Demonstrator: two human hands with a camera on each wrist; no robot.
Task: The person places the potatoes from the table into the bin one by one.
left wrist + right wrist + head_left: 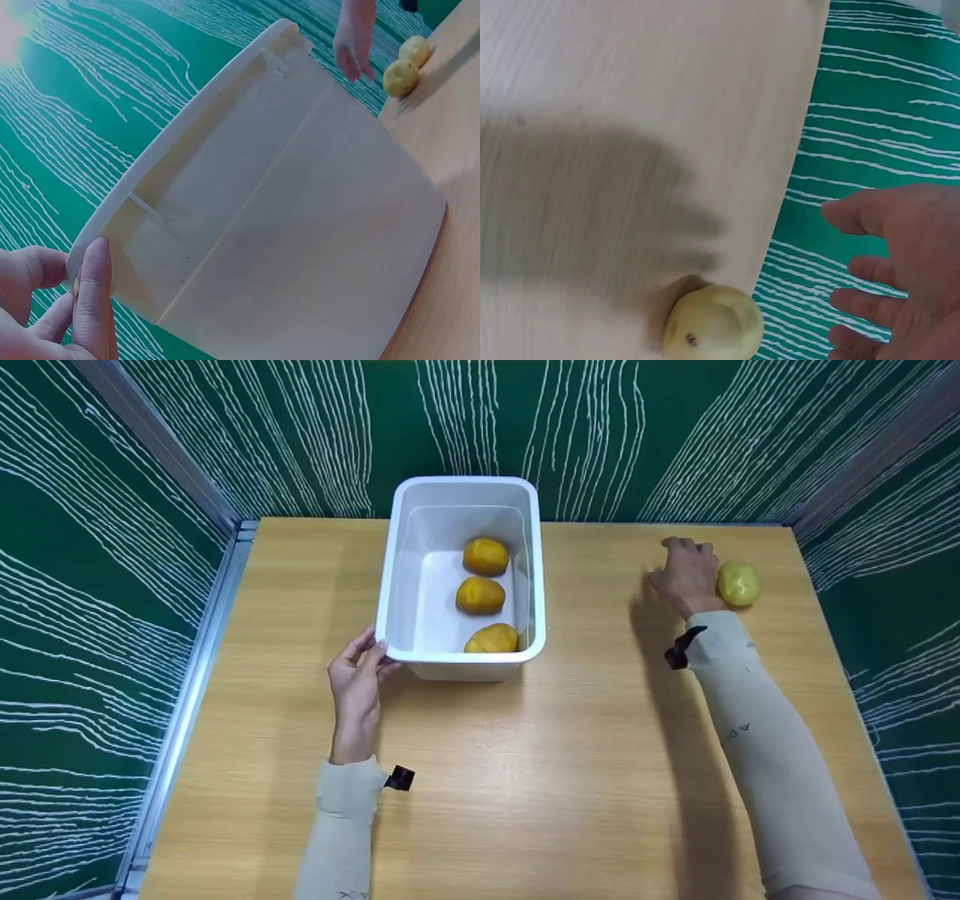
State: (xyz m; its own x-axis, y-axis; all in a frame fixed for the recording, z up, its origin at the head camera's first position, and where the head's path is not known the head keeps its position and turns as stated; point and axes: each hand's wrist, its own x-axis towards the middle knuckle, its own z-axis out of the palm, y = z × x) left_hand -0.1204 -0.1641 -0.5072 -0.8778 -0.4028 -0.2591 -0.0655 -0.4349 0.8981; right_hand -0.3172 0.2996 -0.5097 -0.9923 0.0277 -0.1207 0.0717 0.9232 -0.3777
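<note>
My left hand [354, 690] pinches the near left corner of a white plastic bin [459, 658], thumb on the rim and fingers under it. Inside lie three oval, orange-yellow fruits, one at the back [486, 556], one mid-way [481, 595] and one at the front [492, 639]. On the far right my right hand [686, 577] hovers over the table with relaxed, spread fingers and nothing in its grasp. Beside it sits a round yellow-green fruit [739, 583]. Two such fruits, one nearer [400, 77] and one behind [414, 50], show in the left wrist view.
The wooden table [585, 780] is enclosed by green walls [585, 435] with white wavy lines at the back and sides. Metal framing [202, 607] runs along the left edge. The bin stands near the back wall.
</note>
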